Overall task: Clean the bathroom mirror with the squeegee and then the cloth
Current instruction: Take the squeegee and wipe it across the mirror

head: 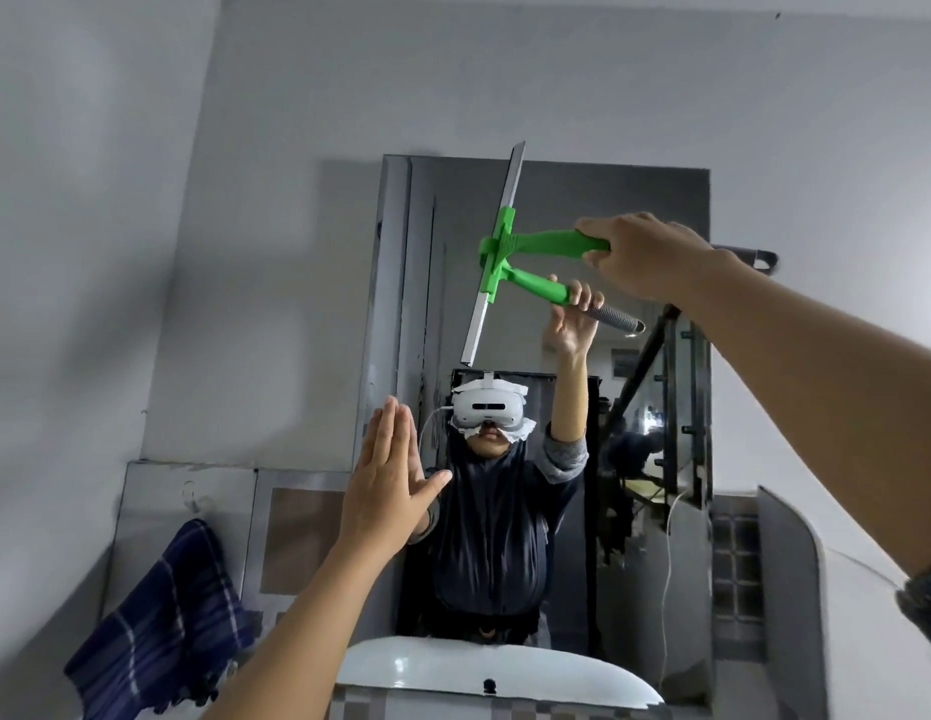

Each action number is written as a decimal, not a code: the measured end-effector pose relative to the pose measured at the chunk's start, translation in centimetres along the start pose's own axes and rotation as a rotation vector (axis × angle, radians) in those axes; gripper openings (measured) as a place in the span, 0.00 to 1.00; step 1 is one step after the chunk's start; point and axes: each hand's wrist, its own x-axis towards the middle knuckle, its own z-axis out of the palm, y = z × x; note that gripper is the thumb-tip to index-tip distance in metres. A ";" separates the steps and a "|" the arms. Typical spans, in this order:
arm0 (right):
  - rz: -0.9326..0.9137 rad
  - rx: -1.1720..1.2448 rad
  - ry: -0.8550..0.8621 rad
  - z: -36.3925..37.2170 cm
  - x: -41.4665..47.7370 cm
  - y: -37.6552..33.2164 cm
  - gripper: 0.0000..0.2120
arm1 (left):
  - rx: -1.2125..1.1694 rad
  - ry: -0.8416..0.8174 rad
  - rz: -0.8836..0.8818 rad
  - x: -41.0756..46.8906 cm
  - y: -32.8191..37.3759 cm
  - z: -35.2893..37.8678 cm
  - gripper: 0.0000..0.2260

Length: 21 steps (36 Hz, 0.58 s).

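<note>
The bathroom mirror (655, 210) hangs on the grey wall ahead, reflecting a person in a headset. My right hand (642, 254) grips the handle of a green squeegee (543, 243), whose long metal blade (497, 252) lies almost upright against the upper left part of the glass. My left hand (388, 483) is flat, fingers together and thumb out, pressed near the mirror's lower left edge, holding nothing. A blue checked cloth (159, 623) hangs from a hook on the wall at lower left.
A white washbasin (505, 672) sits directly below the mirror. A tiled panel (297, 537) lies left of the mirror's lower part. A grey curved fixture (793, 589) stands at the right. Bare grey wall surrounds the mirror.
</note>
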 end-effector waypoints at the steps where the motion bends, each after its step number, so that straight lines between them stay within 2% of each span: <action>1: 0.010 0.000 -0.003 0.0 -0.2 0.3 0.11 | 0.000 0.000 0.000 0.0 -0.2 0.1 0.44; 6: 0.070 -0.004 0.017 -0.4 -1.3 2.3 0.10 | -0.029 -0.019 -0.001 0.1 0.0 0.1 0.43; 11: 0.133 0.007 0.019 -0.8 -2.5 3.6 0.16 | -0.034 -0.021 -0.006 0.2 0.3 -0.1 0.44; 21: 0.306 0.113 0.033 0.4 -4.8 7.3 0.09 | -0.016 -0.040 -0.019 0.2 0.3 0.0 0.45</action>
